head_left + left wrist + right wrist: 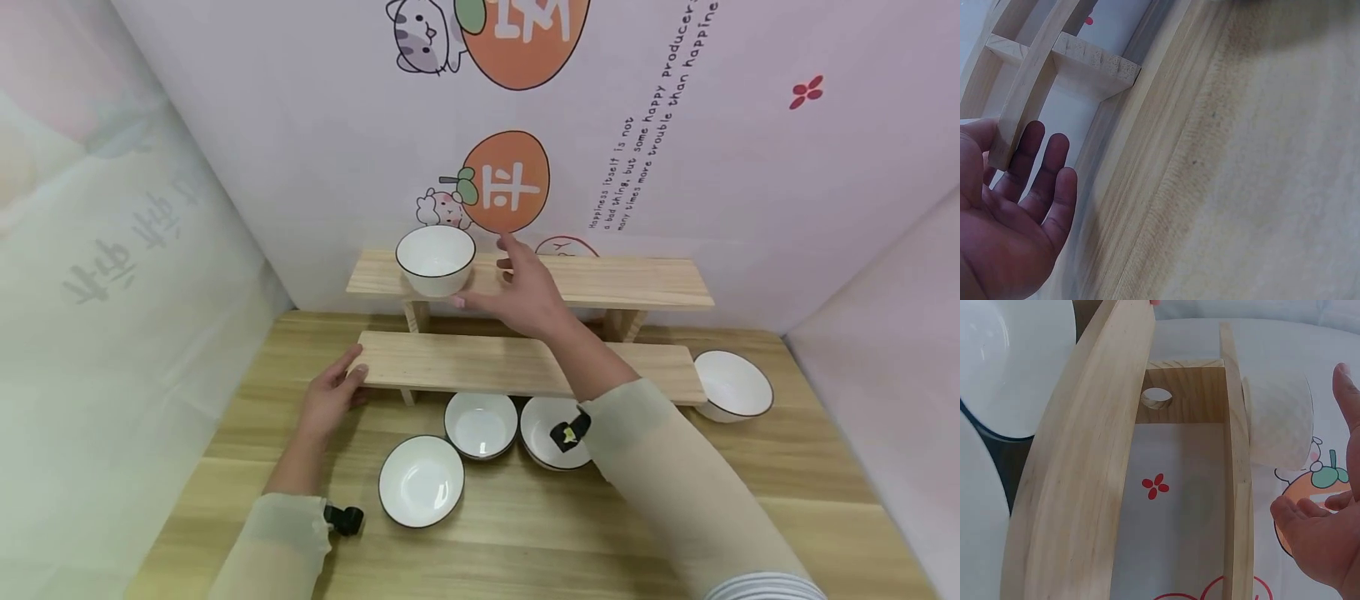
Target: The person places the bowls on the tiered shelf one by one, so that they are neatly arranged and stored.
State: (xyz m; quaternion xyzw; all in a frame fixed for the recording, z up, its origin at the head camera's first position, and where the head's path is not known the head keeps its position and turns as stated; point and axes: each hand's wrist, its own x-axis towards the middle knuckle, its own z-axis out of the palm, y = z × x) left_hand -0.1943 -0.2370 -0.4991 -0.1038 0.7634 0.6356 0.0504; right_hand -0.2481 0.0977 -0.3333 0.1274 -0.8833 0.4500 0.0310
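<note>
A white bowl with a dark rim [435, 260] stands upright near the left end of the upper board of a two-tier wooden shelf [630, 280]. Just to its right is my right hand [528, 292], fingers spread and thumb toward the bowl. The right wrist view shows a gap between that hand [1322, 544] and the bowl [1279, 422]. My left hand [330, 398] grips the left end of the lower board [465, 360]. In the left wrist view its thumb lies on one face of the board and the fingers on the other.
Three more white bowls stand on the wooden table [495, 550] in front of the shelf: a front left one [422, 482], a middle one [481, 425] and one partly behind my right sleeve [543, 429]. Another bowl [733, 385] sits at the shelf's right end. A printed wall [315, 150] rises behind.
</note>
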